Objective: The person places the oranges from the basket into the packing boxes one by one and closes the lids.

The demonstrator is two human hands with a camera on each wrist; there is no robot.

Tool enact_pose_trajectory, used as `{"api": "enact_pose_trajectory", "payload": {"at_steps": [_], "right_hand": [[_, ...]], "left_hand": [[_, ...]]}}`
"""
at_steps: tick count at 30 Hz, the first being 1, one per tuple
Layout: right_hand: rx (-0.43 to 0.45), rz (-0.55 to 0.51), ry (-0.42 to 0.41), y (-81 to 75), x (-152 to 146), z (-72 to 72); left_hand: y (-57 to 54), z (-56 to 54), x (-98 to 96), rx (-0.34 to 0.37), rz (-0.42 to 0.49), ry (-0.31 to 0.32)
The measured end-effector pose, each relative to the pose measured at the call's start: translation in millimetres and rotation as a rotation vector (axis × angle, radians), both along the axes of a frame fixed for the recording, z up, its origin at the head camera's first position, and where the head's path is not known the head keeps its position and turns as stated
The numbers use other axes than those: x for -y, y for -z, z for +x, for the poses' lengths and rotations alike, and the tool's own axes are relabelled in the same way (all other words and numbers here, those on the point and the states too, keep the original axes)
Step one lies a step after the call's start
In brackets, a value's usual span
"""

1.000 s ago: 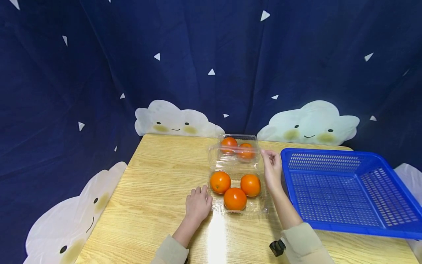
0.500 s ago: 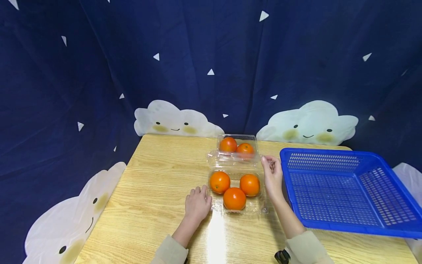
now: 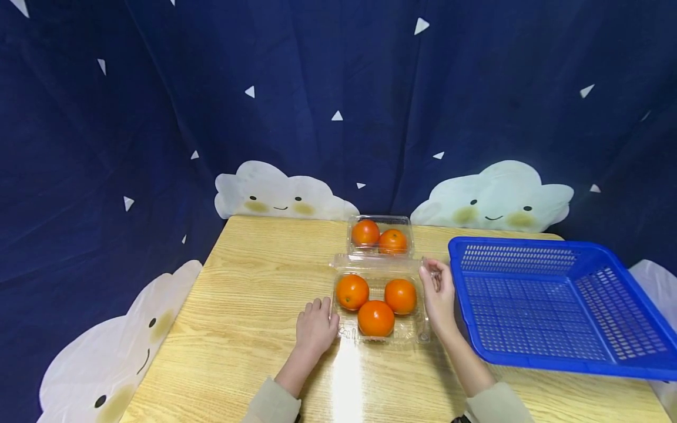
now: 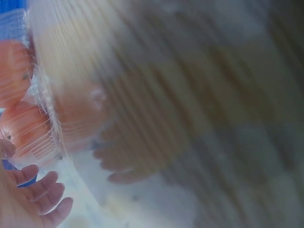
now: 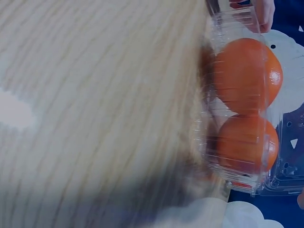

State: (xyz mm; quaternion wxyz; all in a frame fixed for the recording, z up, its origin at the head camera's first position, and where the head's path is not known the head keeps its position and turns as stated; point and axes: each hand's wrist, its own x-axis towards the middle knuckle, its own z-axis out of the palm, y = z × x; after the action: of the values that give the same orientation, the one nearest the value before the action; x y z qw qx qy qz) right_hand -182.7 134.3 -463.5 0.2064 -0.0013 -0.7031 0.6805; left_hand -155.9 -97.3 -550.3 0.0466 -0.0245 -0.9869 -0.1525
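Note:
In the head view a clear plastic clamshell box (image 3: 409,335) sits at the middle of the table, with three oranges (image 3: 376,318) in its base. Its hinged lid (image 3: 378,264) stands raised along the far side, and my right hand (image 3: 440,296) pinches the lid's right end. My left hand (image 3: 314,329) lies by the box's left wall, fingertips at its edge and fingers relaxed. The left wrist view shows the spread fingers of that left hand (image 4: 35,199) near the fruit. Behind the lid, a second clear box (image 3: 379,220) contains two orange-red fruits (image 3: 392,241).
A large blue plastic basket (image 3: 539,317) occupies the right side of the wooden table (image 3: 259,276), close beside my right forearm. Dark blue curtains (image 3: 296,106) with white clouds hang behind the table's far edge and along its left.
My right hand has drawn the lid's free edge toward me, from over the far box's fruits to just in front of that box. The left hand has stayed beside the near box.

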Motion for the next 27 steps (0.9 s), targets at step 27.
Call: {"api": "enact_pose_trajectory", "payload": {"at_steps": [27], "right_hand": [[-0.125, -0.062, -0.111, 43.3, -11.5, 3.1]], "left_hand": [[-37.3, -9.8, -5.0, -0.277, 0.903, -0.081]]}}
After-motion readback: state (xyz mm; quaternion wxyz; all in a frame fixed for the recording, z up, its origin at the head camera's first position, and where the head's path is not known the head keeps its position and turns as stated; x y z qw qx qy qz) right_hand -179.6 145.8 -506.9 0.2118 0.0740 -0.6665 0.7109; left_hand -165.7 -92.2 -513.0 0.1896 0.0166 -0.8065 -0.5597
